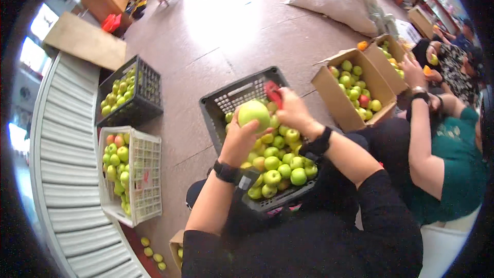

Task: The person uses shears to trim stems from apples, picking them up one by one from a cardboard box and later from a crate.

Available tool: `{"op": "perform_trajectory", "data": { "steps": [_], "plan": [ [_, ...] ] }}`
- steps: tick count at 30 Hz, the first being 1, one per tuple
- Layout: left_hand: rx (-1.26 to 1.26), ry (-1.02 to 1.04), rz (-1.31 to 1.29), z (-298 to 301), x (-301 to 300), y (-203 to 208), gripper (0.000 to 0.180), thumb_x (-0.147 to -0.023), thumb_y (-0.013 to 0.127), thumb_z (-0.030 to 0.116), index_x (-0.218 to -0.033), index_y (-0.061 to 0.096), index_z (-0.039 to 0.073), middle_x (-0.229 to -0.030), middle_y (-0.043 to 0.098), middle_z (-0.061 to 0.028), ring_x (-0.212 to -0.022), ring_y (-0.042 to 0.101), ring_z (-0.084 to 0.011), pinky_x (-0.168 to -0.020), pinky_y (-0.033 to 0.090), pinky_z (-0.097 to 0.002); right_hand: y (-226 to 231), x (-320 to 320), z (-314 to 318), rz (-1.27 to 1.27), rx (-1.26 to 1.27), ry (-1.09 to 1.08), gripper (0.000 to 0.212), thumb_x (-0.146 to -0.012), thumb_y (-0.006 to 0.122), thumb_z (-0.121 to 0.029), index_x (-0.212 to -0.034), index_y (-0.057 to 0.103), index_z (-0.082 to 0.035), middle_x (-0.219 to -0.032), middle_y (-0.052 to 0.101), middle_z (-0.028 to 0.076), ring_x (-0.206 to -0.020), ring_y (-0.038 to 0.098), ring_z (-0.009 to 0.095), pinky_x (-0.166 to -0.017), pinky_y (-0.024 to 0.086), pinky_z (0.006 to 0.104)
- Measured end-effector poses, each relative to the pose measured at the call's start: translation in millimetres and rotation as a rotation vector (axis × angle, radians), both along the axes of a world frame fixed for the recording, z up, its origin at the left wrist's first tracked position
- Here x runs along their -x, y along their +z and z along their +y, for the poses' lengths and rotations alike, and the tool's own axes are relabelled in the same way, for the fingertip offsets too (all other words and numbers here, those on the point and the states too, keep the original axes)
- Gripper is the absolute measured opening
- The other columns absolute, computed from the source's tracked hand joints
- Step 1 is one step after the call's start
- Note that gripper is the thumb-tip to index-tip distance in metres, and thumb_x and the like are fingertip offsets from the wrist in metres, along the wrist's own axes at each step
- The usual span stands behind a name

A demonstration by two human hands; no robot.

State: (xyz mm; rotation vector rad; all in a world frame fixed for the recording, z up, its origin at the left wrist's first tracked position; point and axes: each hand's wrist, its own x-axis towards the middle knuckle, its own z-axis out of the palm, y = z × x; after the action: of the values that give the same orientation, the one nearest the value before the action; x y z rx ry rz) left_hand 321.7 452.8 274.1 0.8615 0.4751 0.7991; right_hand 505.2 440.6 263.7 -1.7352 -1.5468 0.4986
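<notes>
My left hand [237, 136] is closed around a large green apple [254, 114], raised above a dark grey plastic crate [208, 104]. Just to its right, my right hand [294, 109] grips a small red hand tool [274, 94] with a broad end; its exact kind is unclear. The tool's end points away from me, close to the apple but apart from it. Below both hands the crate holds many loose green apples [272, 177], some tinged yellow. My hands and forearms hide part of this fruit.
To the left stand a dark crate [149, 90] and a white crate [145, 175], both with apples. Cardboard boxes [378, 80] of apples stand at right, beside a co-worker in a green top [447, 157]. A large white sack [337, 0] lies beyond. Loose fruit [148, 252] lies at lower left.
</notes>
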Motion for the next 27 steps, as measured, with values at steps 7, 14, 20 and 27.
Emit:
{"op": "perform_trajectory", "data": {
  "steps": [7,14,20,27],
  "plan": [
    [0.02,0.138,0.122,13.9,0.4,-3.3,0.046,-0.086,0.059,0.016,-0.126,0.038,0.015,-0.117,0.055,-0.0143,-0.098,0.059,-0.0257,-0.074,0.053,-0.0359,-1.7,-25.0,2.2,0.29,0.102,0.09,0.039,-0.071,0.065,-0.022,-0.102,0.054,0.0,-0.085,0.062,0.014,-0.081,0.061,0.024,-0.072,0.047,0.0331],
    [0.556,0.108,-0.178,29.1,1.0,-14.6,0.045,-0.093,0.039,0.044,-0.115,0.052,0.007,-0.106,0.06,-0.0168,-0.096,0.06,-0.0305,-0.075,0.052,-0.0378,8.5,-19.5,-3.6,0.308,0.185,0.167,0.043,-0.073,0.066,-0.025,-0.103,0.052,0.002,-0.092,0.062,0.02,-0.087,0.062,0.03,-0.076,0.048,0.037],
    [0.667,0.145,-0.078,32.1,-6.1,-29.9,0.048,-0.092,0.038,0.049,-0.113,0.053,0.008,-0.103,0.061,-0.0147,-0.092,0.062,-0.0274,-0.068,0.053,-0.0346,-8.8,-25.6,0.3,0.615,0.311,0.16,0.025,-0.081,0.055,-0.013,-0.103,0.051,-0.001,-0.081,0.058,0.008,-0.073,0.057,0.017,-0.068,0.047,0.0309],
    [0.342,0.197,0.026,21.6,-9.5,-19.6,0.046,-0.089,0.057,0.028,-0.125,0.039,0.006,-0.112,0.055,-0.012,-0.095,0.06,-0.0236,-0.073,0.053,-0.033,-14.2,-17.1,3.9,0.818,0.172,0.267,0.021,-0.082,0.051,-0.002,-0.102,0.051,-0.003,-0.078,0.053,0.0,-0.07,0.051,0.009,-0.064,0.044,0.0235]
  ]
}}
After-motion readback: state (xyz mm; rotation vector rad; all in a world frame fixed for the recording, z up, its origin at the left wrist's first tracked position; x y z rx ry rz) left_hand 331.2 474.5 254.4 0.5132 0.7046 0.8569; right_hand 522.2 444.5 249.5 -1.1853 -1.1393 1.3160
